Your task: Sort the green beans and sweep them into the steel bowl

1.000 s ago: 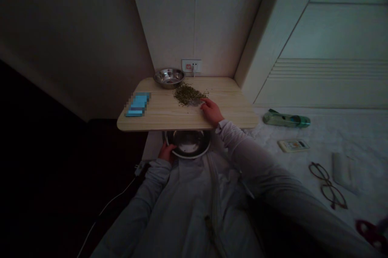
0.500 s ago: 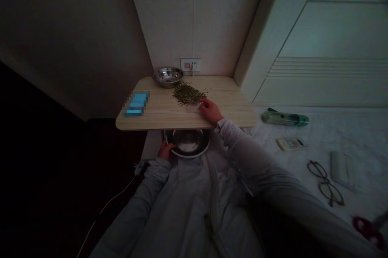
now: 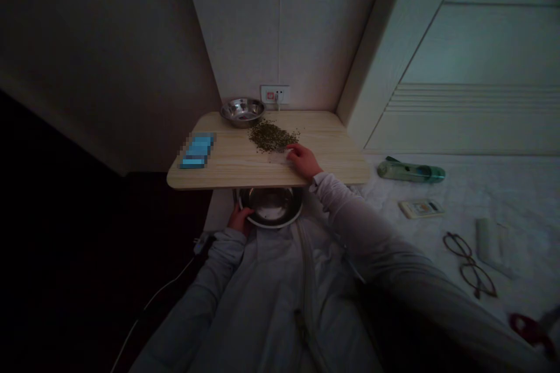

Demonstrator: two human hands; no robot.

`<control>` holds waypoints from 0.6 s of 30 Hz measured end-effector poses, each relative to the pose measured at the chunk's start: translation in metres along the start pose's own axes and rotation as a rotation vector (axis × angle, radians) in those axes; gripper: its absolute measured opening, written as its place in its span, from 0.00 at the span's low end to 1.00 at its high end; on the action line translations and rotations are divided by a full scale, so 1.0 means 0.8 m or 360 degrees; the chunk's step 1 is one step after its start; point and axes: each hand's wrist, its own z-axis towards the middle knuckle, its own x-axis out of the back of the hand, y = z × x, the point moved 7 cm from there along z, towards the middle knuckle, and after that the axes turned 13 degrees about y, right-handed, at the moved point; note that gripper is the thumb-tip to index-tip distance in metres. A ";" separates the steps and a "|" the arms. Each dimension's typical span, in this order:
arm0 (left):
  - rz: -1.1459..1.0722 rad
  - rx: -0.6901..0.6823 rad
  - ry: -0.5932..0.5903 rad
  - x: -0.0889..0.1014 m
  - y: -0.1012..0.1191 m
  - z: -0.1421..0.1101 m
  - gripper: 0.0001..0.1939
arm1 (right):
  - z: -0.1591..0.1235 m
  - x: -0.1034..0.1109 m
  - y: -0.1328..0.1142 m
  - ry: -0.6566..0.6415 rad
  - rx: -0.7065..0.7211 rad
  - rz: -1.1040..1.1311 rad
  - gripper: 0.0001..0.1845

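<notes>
A loose heap of small dark-green grains, like mung beans (image 3: pixel 270 136), lies spread on a light wooden table (image 3: pixel 231 171). At its near edge, my right hand (image 3: pixel 305 163) rests closed over the board, thumb and fingers on a thin, see-through plastic piece (image 3: pixel 277 157); its exact kind is hard to make out. Below the table's front edge, my left hand (image 3: pixel 240 220) grips the left rim of a wide metal bowl (image 3: pixel 273 206) at my lap. The tabletop hides the bowl's far rim, and a few dark specks show inside it.
A smaller metal bowl (image 3: pixel 243 112) stands at the back of the table, by a wall socket (image 3: pixel 275 94). A blurred blue phone-like object (image 3: pixel 198 151) lies left. On the white bedding are a green bottle (image 3: pixel 411 170), a phone (image 3: pixel 421 208), glasses (image 3: pixel 470 265) and red-handled scissors (image 3: pixel 531 329).
</notes>
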 end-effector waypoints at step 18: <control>0.0012 0.0039 0.0025 0.003 -0.003 0.002 0.30 | -0.002 -0.006 0.000 -0.0124 0.0019 0.0047 0.16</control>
